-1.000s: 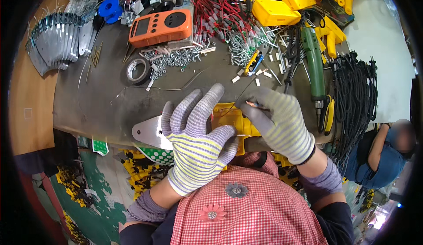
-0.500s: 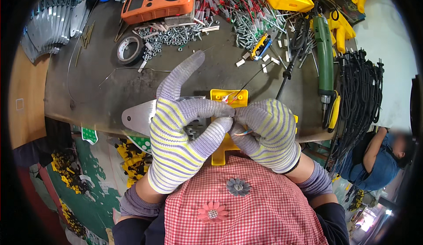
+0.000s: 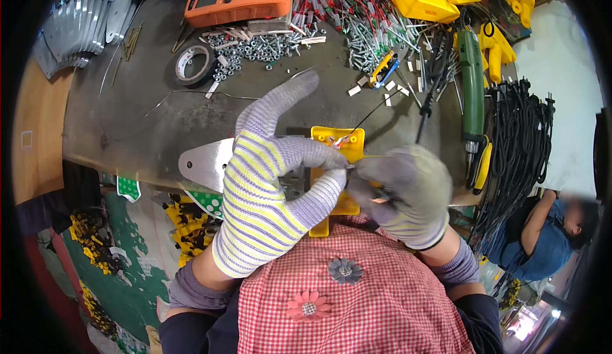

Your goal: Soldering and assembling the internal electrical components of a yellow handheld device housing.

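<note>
- Far left, the stack of metal blades (image 3: 73,26) sat near the side edge of the worktop (image 3: 143,140).
- Next, the black tape roll (image 3: 208,68), with a stretch of grey surface between it and the silver plate (image 3: 201,165), whose rounded end lay close to the front edge.
- Here was the left hand (image 3: 277,185), over the plate: thumb and forefinger pinched together, another finger stretched away; too small to tell what, if anything, it gripped.
- Dead centre, the yellow housing (image 3: 323,135), wires at its upper end, its lower end past the front edge, beside the apron (image 3: 357,271).
- Right hand (image 3: 405,195), blurred, fingers curled beside the left fingertips; an orange-brown bit showed there, hold impossible to tell.
- Further right, worktop, then the green power tool (image 3: 470,86), black cables (image 3: 517,140) crowding that side.
</note>
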Action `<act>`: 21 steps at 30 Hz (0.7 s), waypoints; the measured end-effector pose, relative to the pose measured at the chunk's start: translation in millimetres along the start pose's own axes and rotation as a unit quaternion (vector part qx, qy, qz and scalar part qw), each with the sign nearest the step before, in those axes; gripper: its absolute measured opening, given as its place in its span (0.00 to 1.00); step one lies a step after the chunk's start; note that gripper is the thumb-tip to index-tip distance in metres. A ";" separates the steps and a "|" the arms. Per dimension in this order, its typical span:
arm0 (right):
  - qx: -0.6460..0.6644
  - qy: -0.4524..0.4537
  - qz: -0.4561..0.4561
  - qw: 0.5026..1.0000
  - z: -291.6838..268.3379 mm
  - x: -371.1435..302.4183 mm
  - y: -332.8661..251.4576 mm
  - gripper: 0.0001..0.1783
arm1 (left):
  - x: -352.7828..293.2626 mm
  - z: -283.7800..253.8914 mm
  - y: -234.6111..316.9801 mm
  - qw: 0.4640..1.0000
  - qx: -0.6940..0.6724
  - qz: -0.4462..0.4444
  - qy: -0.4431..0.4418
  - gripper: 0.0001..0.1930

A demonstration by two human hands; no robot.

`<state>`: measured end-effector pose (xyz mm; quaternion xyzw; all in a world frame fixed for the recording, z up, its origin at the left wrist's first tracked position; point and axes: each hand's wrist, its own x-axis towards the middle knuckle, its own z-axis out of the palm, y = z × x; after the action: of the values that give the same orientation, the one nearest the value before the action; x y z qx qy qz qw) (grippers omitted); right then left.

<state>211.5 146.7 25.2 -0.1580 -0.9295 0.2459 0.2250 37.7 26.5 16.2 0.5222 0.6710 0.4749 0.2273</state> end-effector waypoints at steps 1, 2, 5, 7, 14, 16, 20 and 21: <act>-0.008 0.028 0.002 1.000 -7.1 -4.4 -0.1 0.12 | 1.5 -0.5 1.8 1.000 0.023 0.021 -0.001 0.07; -0.016 0.057 0.005 0.998 -11.1 -6.3 -0.1 0.12 | 4.4 -2.4 5.1 0.999 0.024 0.022 0.001 0.07; -0.084 0.048 -0.074 0.993 -13.2 0.1 6.6 0.10 | 7.1 -3.4 11.6 0.995 0.079 0.048 -0.032 0.10; -0.090 0.026 -0.106 0.990 -10.9 1.4 10.5 0.09 | 9.6 -5.8 8.0 0.992 0.091 0.066 -0.049 0.11; -0.055 -0.004 -0.066 0.996 -14.8 -8.2 16.2 0.15 | 8.1 2.4 2.0 0.997 0.036 0.055 -0.039 0.10; 0.155 0.020 -0.019 0.987 -19.6 -16.5 21.1 0.24 | 7.2 3.4 2.6 0.993 0.078 0.085 -0.024 0.09; 0.166 -0.024 -0.024 0.986 -25.2 -23.5 32.5 0.21 | 7.9 6.3 4.7 0.993 0.084 0.079 -0.003 0.09; 0.158 -0.004 -0.044 0.986 -22.2 -17.6 31.0 0.16 | 8.1 6.0 5.0 0.992 0.097 0.084 -0.003 0.09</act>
<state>243.1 173.9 20.1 -0.0787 -0.8858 0.3800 0.2543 42.0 36.3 19.5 0.5979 0.6670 0.4231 0.1366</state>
